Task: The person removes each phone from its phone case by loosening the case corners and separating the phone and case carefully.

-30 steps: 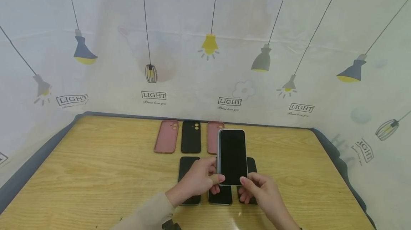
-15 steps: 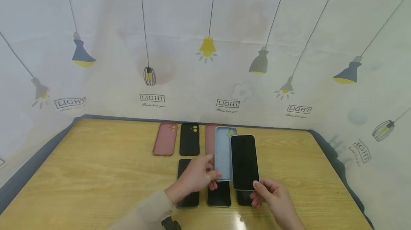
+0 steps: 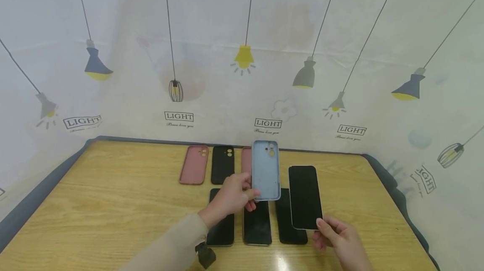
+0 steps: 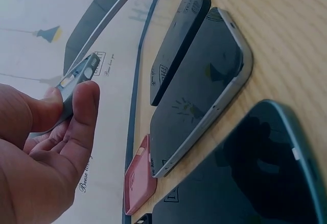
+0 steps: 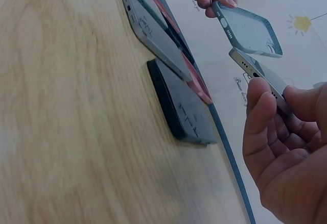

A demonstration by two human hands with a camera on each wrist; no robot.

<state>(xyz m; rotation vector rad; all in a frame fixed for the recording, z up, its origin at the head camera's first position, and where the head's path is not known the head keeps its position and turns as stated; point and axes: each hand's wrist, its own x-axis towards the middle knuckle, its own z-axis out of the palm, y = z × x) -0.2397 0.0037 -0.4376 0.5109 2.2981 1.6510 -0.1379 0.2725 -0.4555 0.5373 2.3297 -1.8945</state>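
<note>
My left hand (image 3: 234,194) pinches a light blue phone case (image 3: 266,170) by its lower left edge, thumb in front and fingers behind. The case's hollow inside faces me, camera cutout at the top. In my right hand (image 3: 339,237) is a smartphone (image 3: 304,197) with a dark screen and silver rim, gripped at its lower right corner. Case and phone are raised above the table, with a gap between them in the head view. The right wrist view shows the phone's bottom edge (image 5: 258,76) with its port, and the case (image 5: 250,30) beyond it.
Three dark-screened phones lie in a row on the wooden table: left (image 3: 222,231), middle (image 3: 257,227) and right (image 3: 289,216). Behind them lie a pink case (image 3: 194,164), a black case (image 3: 223,164) and another pink case (image 3: 246,159), partly covered by the blue one. A printed curtain (image 3: 211,52) hangs behind.
Phone and blue case, one over the other a second ago, have come apart. My right hand has carried the phone right and slightly down; my left hand has lifted the case a little.
</note>
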